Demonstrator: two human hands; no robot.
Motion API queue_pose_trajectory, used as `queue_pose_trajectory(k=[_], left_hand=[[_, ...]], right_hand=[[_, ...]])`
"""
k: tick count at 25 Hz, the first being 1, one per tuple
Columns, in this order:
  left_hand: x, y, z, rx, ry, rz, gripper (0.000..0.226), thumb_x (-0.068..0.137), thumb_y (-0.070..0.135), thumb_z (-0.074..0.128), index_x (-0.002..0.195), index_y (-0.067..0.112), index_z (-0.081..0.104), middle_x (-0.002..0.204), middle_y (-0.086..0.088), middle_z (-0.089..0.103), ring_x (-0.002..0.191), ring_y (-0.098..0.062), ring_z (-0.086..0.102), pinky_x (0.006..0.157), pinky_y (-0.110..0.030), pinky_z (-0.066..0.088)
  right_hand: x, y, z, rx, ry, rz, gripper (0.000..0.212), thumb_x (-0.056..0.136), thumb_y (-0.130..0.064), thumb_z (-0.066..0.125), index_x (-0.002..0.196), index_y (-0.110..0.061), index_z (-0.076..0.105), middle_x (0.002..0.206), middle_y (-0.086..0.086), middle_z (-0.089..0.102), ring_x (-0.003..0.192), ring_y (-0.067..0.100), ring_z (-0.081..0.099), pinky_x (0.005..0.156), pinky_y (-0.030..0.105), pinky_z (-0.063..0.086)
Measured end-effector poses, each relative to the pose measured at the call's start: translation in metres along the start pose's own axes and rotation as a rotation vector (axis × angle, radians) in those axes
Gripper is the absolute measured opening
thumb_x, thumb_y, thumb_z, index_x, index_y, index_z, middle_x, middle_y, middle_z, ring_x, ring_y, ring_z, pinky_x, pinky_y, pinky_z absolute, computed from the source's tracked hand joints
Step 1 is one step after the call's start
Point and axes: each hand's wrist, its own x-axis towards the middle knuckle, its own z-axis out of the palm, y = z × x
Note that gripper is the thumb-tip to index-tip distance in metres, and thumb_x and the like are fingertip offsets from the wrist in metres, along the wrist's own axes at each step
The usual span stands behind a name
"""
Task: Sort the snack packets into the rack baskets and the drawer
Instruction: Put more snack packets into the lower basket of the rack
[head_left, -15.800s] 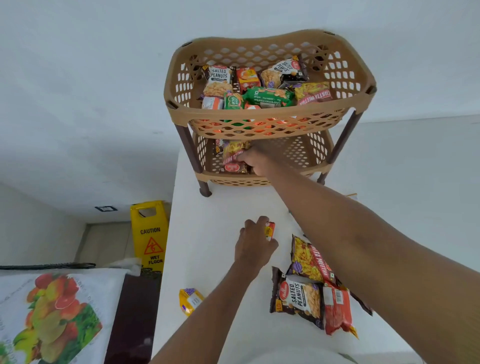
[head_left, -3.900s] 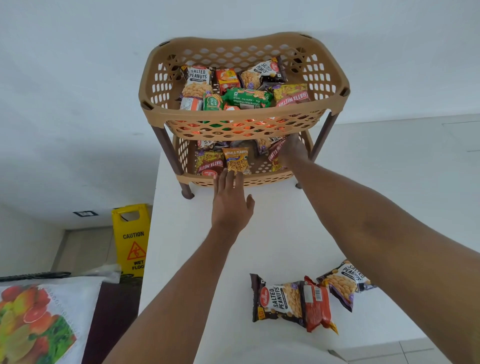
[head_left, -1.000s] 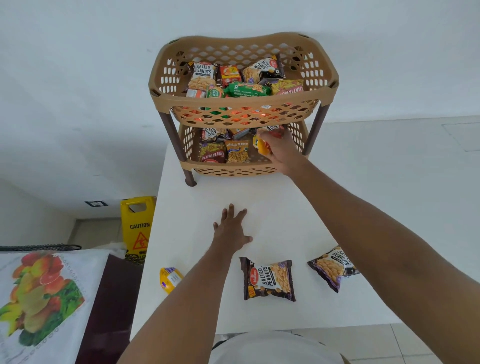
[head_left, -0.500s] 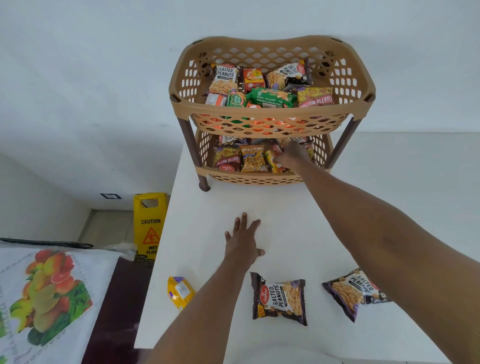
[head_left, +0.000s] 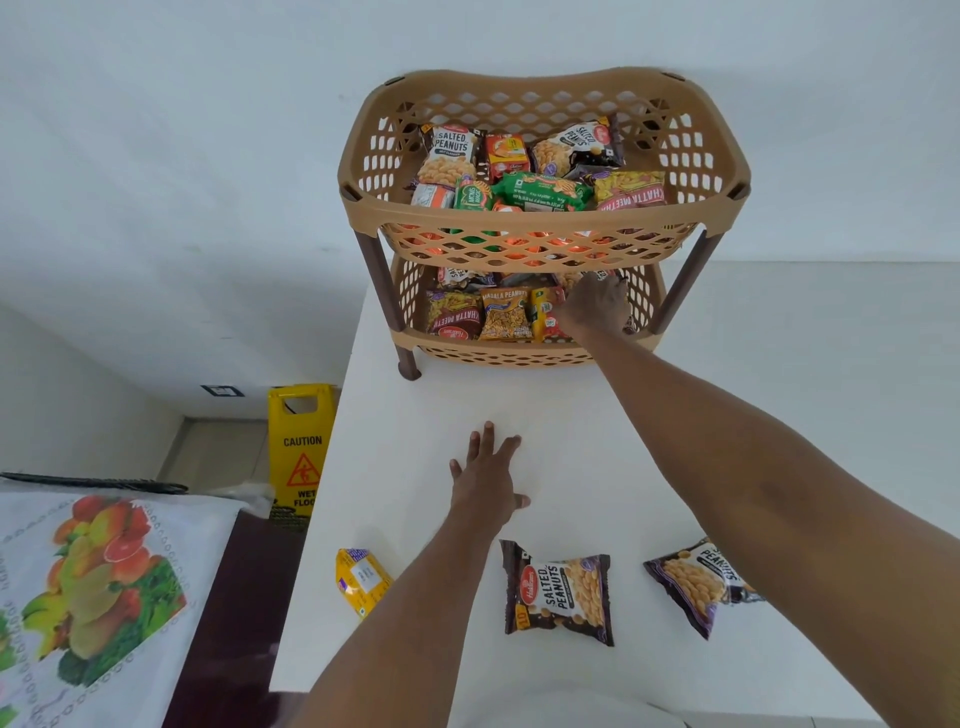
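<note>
My right hand (head_left: 595, 306) reaches into the lower basket (head_left: 519, 353), fingers curled among packets, grip unclear; my left hand (head_left: 488, 478) lies flat and empty on the table (head_left: 415, 415). Two salted peanuts packets (head_left: 558, 592) (head_left: 696, 582) and a yellow packet (head_left: 361, 579) remain unsorted. The upper basket (head_left: 545, 228) overhangs my reach, so pulling out carelessly could drag packets loose. A caution sign (head_left: 298, 452) stands nearby.

The right hand (head_left: 595, 306) covers packets at the lower basket's (head_left: 511, 353) right end; its fingertips are unseen. The right forearm overlaps a peanut packet (head_left: 688, 584).
</note>
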Motion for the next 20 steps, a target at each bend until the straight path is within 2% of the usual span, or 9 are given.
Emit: queue_pose_trajectory(k=[2, 4, 7, 10, 13, 16, 18, 20], left_hand=[[0.001, 0.000, -0.001, 0.001, 0.002, 0.002, 0.095, 0.091, 0.026, 0.079, 0.163, 0.037, 0.018, 0.174, -0.001, -0.014, 0.161, -0.025, -0.012, 0.126, -0.062, 0.009], [0.000, 0.001, -0.001, 0.005, 0.007, 0.006, 0.094, 0.091, 0.026, 0.080, 0.163, 0.036, 0.019, 0.174, -0.002, -0.013, 0.161, -0.026, -0.011, 0.126, -0.063, 0.009], [-0.001, 0.002, -0.002, 0.007, 0.013, 0.010, 0.094, 0.090, 0.027, 0.080, 0.162, 0.035, 0.020, 0.175, -0.003, -0.012, 0.161, -0.026, -0.010, 0.125, -0.063, 0.010], [-0.002, 0.001, -0.003, 0.010, 0.008, 0.016, 0.094, 0.091, 0.029, 0.079, 0.163, 0.035, 0.020, 0.175, -0.003, -0.012, 0.161, -0.026, -0.010, 0.125, -0.063, 0.010], [-0.004, 0.002, -0.003, 0.041, 0.003, 0.018, 0.094, 0.093, 0.033, 0.076, 0.165, 0.034, 0.015, 0.174, -0.004, -0.014, 0.161, -0.028, -0.011, 0.126, -0.063, 0.010], [-0.008, 0.003, -0.002, 0.117, 0.009, 0.027, 0.092, 0.096, 0.039, 0.070, 0.166, 0.032, 0.011, 0.175, -0.006, -0.012, 0.161, -0.030, -0.008, 0.126, -0.062, 0.013], [-0.013, 0.003, 0.001, 0.163, 0.024, 0.032, 0.086, 0.099, 0.041, 0.065, 0.166, 0.030, 0.011, 0.175, -0.006, -0.008, 0.162, -0.030, -0.004, 0.126, -0.060, 0.016], [-0.017, 0.003, 0.005, 0.180, 0.036, 0.027, 0.081, 0.102, 0.039, 0.060, 0.166, 0.028, 0.013, 0.175, -0.006, -0.004, 0.162, -0.030, -0.001, 0.126, -0.057, 0.020]], right_hand=[[-0.003, -0.001, 0.000, -0.071, -0.104, 0.069, 0.047, 0.098, -0.030, 0.062, 0.139, -0.009, 0.051, 0.153, 0.025, 0.040, 0.138, 0.042, 0.044, 0.105, 0.053, 0.047], [-0.006, -0.002, -0.002, -0.017, -0.262, 0.045, 0.063, 0.100, -0.019, 0.057, 0.155, -0.007, 0.030, 0.160, 0.028, 0.029, 0.143, 0.046, 0.037, 0.112, 0.056, 0.041], [-0.008, 0.004, -0.013, 0.164, -0.330, -0.037, 0.070, 0.101, -0.009, 0.054, 0.160, -0.008, 0.017, 0.150, 0.024, 0.045, 0.133, 0.041, 0.051, 0.105, 0.053, 0.051], [-0.020, 0.017, -0.025, 0.167, -0.308, -0.100, 0.063, 0.101, -0.007, 0.052, 0.157, -0.009, 0.023, 0.136, 0.018, 0.059, 0.118, 0.035, 0.062, 0.095, 0.050, 0.057], [-0.047, 0.027, -0.027, 0.101, -0.141, -0.206, 0.046, 0.101, -0.015, 0.052, 0.145, -0.009, 0.040, 0.127, 0.014, 0.063, 0.115, 0.033, 0.062, 0.098, 0.054, 0.054], [-0.082, 0.039, -0.026, 0.014, 0.183, -0.372, 0.033, 0.100, -0.020, 0.052, 0.131, -0.008, 0.055, 0.125, 0.014, 0.063, 0.120, 0.033, 0.059, 0.104, 0.050, 0.050], [-0.108, 0.051, -0.024, -0.008, 0.388, -0.448, 0.027, 0.099, -0.023, 0.053, 0.120, -0.009, 0.063, 0.120, 0.011, 0.064, 0.115, 0.032, 0.059, 0.100, 0.048, 0.048], [-0.131, 0.064, -0.017, 0.030, 0.443, -0.482, 0.022, 0.098, -0.023, 0.052, 0.111, -0.011, 0.065, 0.112, 0.008, 0.063, 0.109, 0.029, 0.058, 0.096, 0.046, 0.047]])
